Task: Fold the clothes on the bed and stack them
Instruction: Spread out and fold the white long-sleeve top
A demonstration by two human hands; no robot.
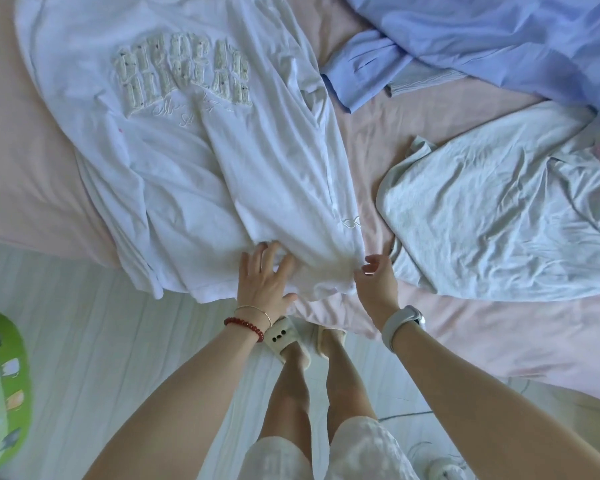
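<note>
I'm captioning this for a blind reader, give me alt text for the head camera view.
A person's left hand presses flat on the hem of a white T-shirt spread on a pink bed, while the right hand pinches its hem corner. A grey garment and blue shirt lie unfolded alongside.

A home bedroom: a bed (pixel 32 174) under a pink sheet fills the view from nine to three o'clock, with everyday clothes strewn on it (a white T-shirt (pixel 174 140), a blue shirt (pixel 482 39), a grey garment (pixel 499 209)). At six o'clock, house slippers (pixel 284 336) stand on a pale floor (pixel 118 341).
</note>
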